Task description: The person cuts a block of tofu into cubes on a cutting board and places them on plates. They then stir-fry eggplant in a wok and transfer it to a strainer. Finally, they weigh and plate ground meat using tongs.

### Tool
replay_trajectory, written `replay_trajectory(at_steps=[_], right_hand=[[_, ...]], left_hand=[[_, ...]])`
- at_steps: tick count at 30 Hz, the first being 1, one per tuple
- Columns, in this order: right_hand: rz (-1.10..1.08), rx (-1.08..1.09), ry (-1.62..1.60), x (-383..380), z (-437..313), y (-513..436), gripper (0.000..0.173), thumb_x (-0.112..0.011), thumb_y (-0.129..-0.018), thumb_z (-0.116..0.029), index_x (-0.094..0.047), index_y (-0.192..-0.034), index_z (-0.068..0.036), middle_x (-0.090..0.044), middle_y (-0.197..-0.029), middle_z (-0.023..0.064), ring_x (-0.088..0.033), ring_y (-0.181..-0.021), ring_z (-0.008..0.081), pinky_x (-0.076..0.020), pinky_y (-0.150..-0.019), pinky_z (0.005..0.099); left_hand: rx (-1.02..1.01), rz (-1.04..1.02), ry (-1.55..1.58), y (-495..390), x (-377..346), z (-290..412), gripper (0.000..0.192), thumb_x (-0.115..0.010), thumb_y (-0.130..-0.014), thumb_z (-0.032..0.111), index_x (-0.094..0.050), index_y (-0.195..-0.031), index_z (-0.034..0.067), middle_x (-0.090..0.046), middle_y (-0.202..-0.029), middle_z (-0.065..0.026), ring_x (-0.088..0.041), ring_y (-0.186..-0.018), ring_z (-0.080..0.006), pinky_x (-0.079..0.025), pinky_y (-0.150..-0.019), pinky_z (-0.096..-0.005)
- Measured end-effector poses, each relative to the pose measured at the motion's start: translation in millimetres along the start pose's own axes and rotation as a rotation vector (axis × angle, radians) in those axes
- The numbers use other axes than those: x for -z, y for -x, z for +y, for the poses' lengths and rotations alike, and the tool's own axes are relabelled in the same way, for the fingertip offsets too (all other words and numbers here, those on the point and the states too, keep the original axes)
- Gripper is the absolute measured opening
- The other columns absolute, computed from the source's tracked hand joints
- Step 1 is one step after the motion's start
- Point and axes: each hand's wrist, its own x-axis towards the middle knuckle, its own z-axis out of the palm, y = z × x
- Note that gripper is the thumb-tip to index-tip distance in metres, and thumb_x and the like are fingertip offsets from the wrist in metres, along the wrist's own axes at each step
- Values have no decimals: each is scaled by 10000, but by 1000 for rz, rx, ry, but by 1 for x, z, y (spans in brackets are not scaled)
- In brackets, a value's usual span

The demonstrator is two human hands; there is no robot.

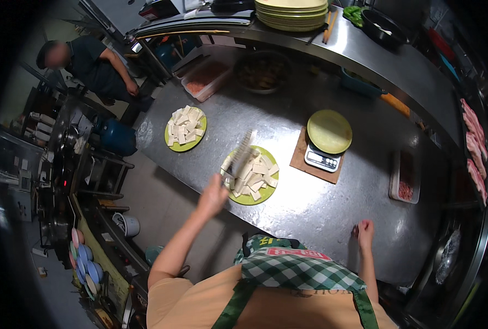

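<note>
My left hand [213,196] grips a wide-bladed metal tool [242,154], blurred, possibly a cleaver. Its blade is over the left part of a green plate [250,201] heaped with white rectangular slices [255,174] that look like tofu. Whether the blade touches the slices cannot be made out. My right hand [365,231] is held at the right, its fingers curled closed by the near part of the steel table, with nothing visible in it. Farther left, a second green plate [182,148] carries more white slices [185,125].
A digital scale [322,158] bearing a stack of green plates [330,130] stands on a brown board [299,162]. Tubs of minced meat [200,84] [405,191] sit far left and right. A bowl [262,74] is under the steel shelf [375,49]. Another person [94,68] stands beyond the left end.
</note>
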Motion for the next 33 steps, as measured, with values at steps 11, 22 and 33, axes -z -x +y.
replay_trajectory(at_steps=[11,22,33], right_hand=[[-150,-158,101,-47,-9,64,218,-517,-803,-1,-445,-1008,10,-531,-663,62,-571,-545,158,-467,-500,278],[-130,-198,195,-80,13,105,191,-560,-781,-70,-465,-937,-16,-503,-717,61,-536,-620,170,-477,-552,330],[-107,-170,1118,-162,-11,199,314,-600,-774,-241,-549,-990,-19,-600,-907,193,-569,-870,340,-446,-775,404]], left_hand=[[55,119,-106,-106,-37,-145,332,-588,-701,92,-387,-946,-11,-427,-970,-250,-440,-918,-443,-388,-800,-455],[-138,545,-411,-219,109,-158,257,-622,-732,145,-548,-954,39,-469,-1029,-154,-448,-983,-336,-400,-820,-421],[-2,173,-821,-550,179,-327,445,-505,-803,178,-442,-1243,151,-435,-1268,-119,-424,-1160,-263,-349,-944,-472]])
